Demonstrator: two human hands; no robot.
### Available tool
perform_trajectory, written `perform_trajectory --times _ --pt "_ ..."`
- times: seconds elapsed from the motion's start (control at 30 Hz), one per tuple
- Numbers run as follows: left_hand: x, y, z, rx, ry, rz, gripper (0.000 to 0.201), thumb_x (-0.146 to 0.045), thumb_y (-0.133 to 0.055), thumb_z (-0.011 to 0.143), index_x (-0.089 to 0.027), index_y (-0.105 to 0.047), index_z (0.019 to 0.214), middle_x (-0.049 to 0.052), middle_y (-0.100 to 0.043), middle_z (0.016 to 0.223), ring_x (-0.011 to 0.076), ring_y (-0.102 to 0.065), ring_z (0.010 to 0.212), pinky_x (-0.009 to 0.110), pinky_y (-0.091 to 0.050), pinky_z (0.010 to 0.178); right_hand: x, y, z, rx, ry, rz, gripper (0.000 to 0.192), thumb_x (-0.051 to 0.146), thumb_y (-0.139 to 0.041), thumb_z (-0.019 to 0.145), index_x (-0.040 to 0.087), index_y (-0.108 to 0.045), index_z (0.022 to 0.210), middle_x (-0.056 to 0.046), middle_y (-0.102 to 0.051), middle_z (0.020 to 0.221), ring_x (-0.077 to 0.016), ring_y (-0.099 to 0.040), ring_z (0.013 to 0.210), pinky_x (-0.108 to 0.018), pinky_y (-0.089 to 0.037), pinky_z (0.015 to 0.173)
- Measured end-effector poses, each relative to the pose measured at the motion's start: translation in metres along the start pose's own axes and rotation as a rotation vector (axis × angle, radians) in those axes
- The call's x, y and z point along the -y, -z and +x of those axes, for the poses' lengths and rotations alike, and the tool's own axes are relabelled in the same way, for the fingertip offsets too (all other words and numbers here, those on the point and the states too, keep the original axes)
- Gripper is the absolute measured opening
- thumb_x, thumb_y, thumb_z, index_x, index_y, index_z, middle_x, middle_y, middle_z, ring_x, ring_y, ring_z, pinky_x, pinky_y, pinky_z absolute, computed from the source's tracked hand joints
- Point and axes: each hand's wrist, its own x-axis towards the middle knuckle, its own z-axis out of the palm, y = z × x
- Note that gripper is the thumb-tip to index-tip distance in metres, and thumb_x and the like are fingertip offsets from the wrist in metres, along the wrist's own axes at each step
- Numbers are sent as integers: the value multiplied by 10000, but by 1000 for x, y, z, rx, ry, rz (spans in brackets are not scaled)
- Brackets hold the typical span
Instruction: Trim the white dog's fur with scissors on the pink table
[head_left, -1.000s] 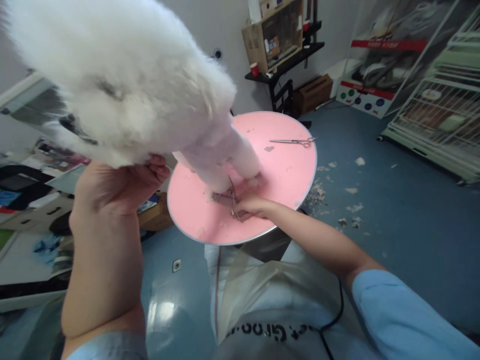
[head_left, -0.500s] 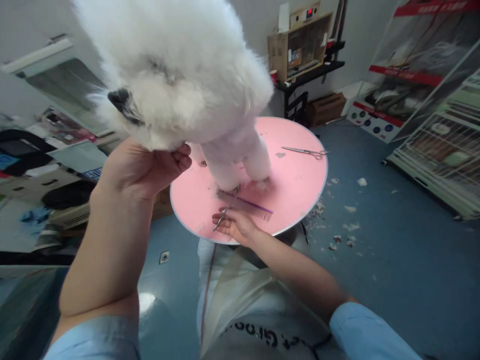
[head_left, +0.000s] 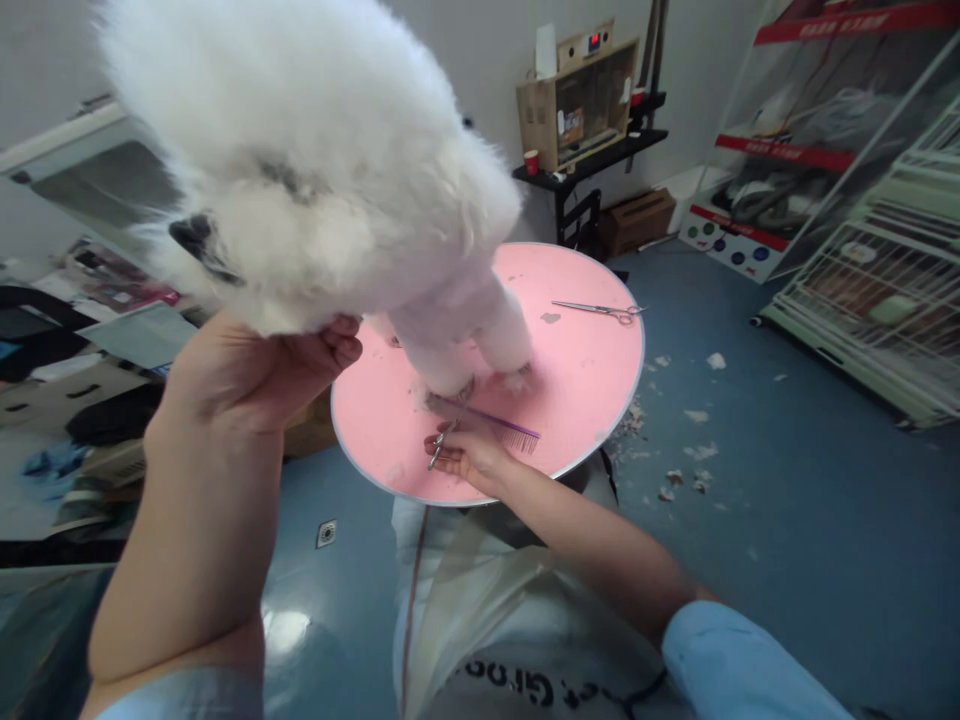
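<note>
A fluffy white dog (head_left: 315, 170) stands on a round pink table (head_left: 585, 390), its head close to the camera. My left hand (head_left: 277, 370) is closed under its muzzle, fingers curled into the fur of the chin; what the fingertips pinch is hidden. Low over the table's near edge, my right hand (head_left: 472, 455) holds scissors (head_left: 444, 440) by the handles, blades pointing away toward a front paw. Partly behind that hand lies a comb (head_left: 510, 428) with a purple spine. A second pair of scissors (head_left: 596, 308) rests at the table's right side.
Tufts of cut fur (head_left: 697, 450) litter the blue floor on the right. A wire cage (head_left: 877, 290) and a glass-fronted cabinet (head_left: 795, 150) stand to the right. A wooden box (head_left: 577, 110) sits on a black shelf behind the table. Cluttered shelving is at left.
The view has shifted, so the dog's head and my left hand appear further left and lower. My right hand keeps the scissors near the same paw; the comb and second scissors stay put.
</note>
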Motion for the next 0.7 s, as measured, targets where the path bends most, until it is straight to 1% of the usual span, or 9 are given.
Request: perform_trajectory --times 0.1,0.17,0.27,0.33,0.43,0.53,0.6,0.63,0.7 --pt "-1 1 1 29 0 -18 320 -119 -670 449 -144 -498 718 -37 -499 640 78 -486 516 183 -424 427 8 4 -2 8 -44 -58 176 150 -719 755 177 -576 854 -25 -697 748 -138 -691 705 -277 -552 696" --pt "-1 4 3 25 2 -45 286 -105 -651 476 -142 -465 690 -35 -508 631 85 -498 507 186 -427 426 12 7 -2 -1 -58 -86 171 107 -693 748 177 -571 845 -23 -692 738 -133 -685 693 -275 -555 692" --pt "0 7 5 8 -4 -34 164 -118 -609 567 -133 -487 676 -7 -533 617 105 -521 502 203 -452 435 16 11 -1 1 -68 -110 206 77 -700 722 179 -564 838 -17 -684 735 -129 -678 686 -272 -559 693" --pt "0 5 4 -14 -20 3 63 -116 -559 634 -131 -507 667 10 -539 594 123 -525 492 222 -460 423 19 14 -1 29 -91 -136 183 127 -715 737 177 -578 846 -28 -686 746 -137 -677 686 -277 -558 685" --pt "-1 -1 0 -75 -31 -1 55 -91 -496 674 -142 -511 663 8 -538 577 119 -504 463 214 -437 390 25 18 1 88 -104 -174 208 165 -723 745 178 -608 918 -28 -683 751 -146 -679 698 -275 -552 682" --pt "1 -4 -2 -138 -28 41 32 -165 -514 622 -138 -526 609 35 -490 519 106 -479 465 195 -437 399 28 18 2 102 -90 -197 307 99 -728 699 191 -604 964 1 -662 722 -135 -661 676 -261 -544 671" --pt "2 -2 -1 -138 -51 93 132 -233 -552 535 -128 -475 514 48 -435 463 100 -469 477 184 -448 412 26 17 3 92 -88 -202 270 84 -702 709 186 -591 934 0 -659 726 -125 -649 669 -251 -537 663" --pt "2 -1 -1 -124 -61 113 165 -248 -568 501 -128 -455 496 46 -426 454 96 -466 481 181 -452 416 23 16 4 86 -90 -204 231 90 -685 728 182 -582 914 -5 -657 732 -122 -645 673 -248 -535 663" --pt "3 1 0 -102 -69 135 194 -260 -601 475 -136 -463 532 30 -436 462 87 -458 479 176 -453 416 13 12 6 55 -59 -220 227 83 -659 739 186 -562 916 3 -637 741 -124 -642 684 -250 -529 652"
